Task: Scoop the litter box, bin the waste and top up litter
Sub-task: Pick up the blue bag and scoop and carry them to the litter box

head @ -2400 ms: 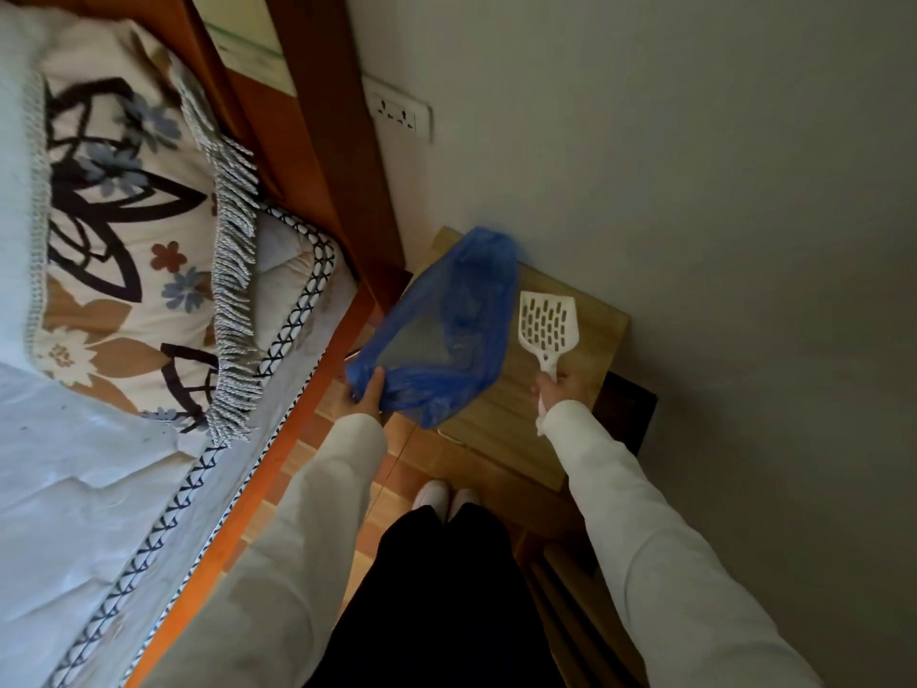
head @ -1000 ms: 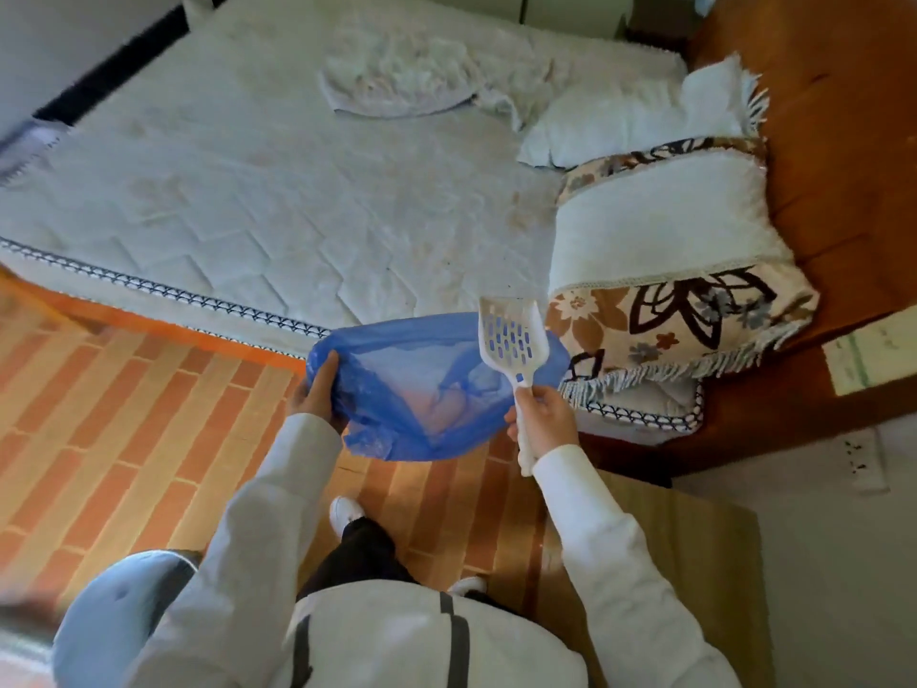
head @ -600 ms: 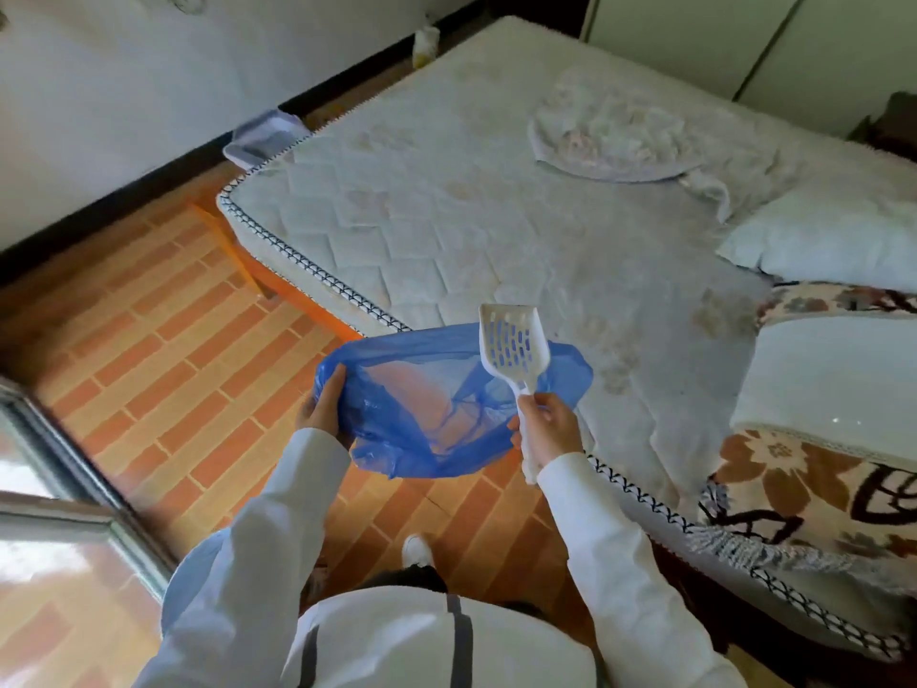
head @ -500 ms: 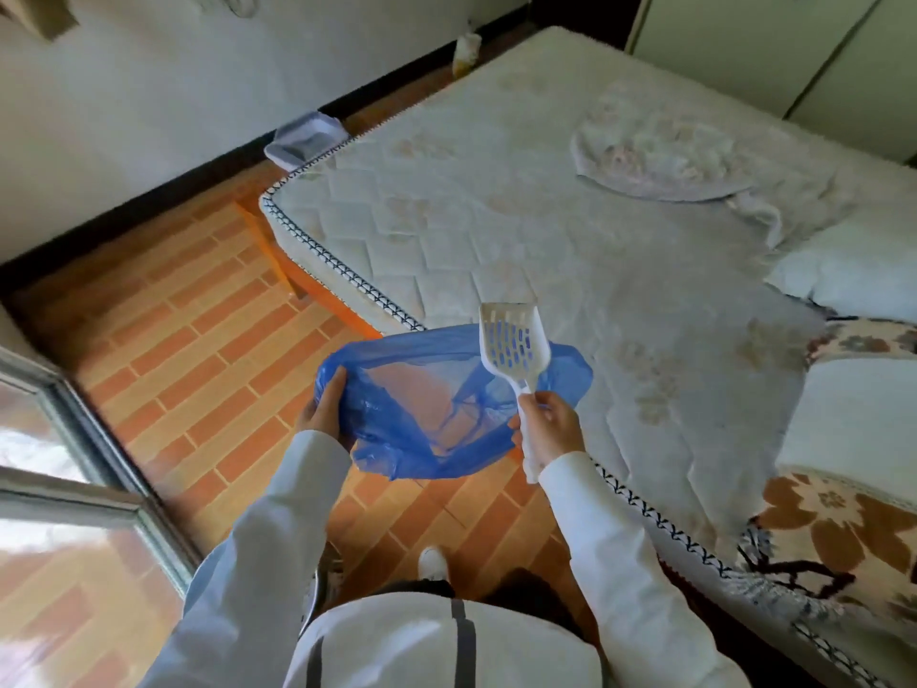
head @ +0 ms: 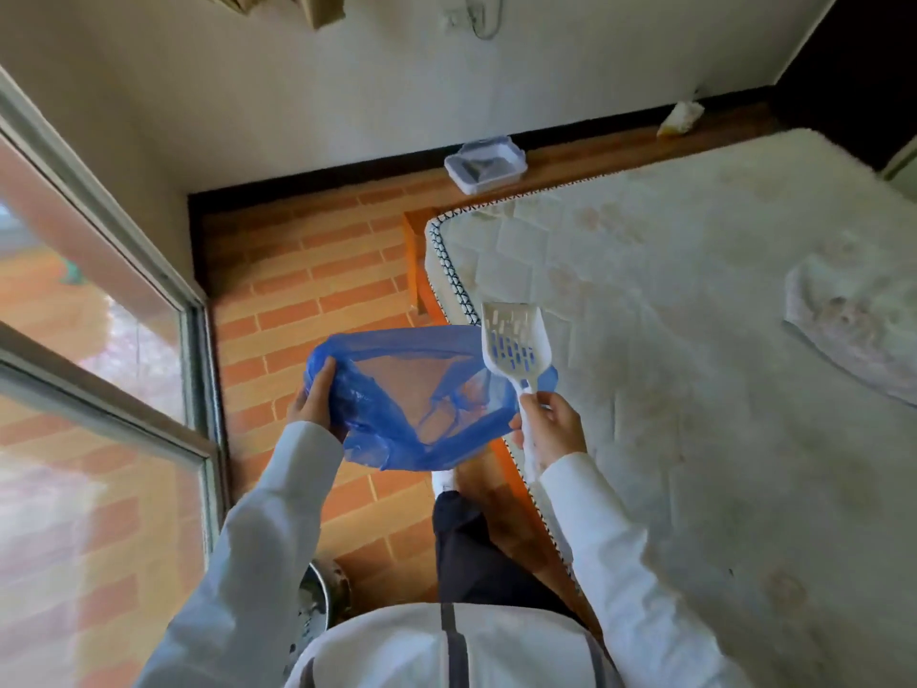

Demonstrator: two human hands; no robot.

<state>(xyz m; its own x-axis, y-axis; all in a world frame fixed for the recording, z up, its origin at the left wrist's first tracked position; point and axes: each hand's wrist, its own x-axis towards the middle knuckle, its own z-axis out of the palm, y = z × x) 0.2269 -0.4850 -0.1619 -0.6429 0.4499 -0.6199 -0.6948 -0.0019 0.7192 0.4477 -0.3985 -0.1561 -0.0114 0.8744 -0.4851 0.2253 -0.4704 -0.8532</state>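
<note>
With the view now swung from the bedside to the room's far wall, the litter box (head: 485, 164) is brought into sight, well apart, while the blue bag (head: 422, 389) stays gripped by the left hand (head: 313, 407) and the slotted scoop (head: 516, 346) by the right hand (head: 551, 429), so scooping is judged not yet begun.

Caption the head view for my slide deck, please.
Left hand holds blue bag open, right hand grips scoop beside bed.

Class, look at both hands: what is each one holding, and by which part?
The left hand grips the blue plastic bag by its open rim. The right hand grips the white slotted litter scoop by its handle.
</note>
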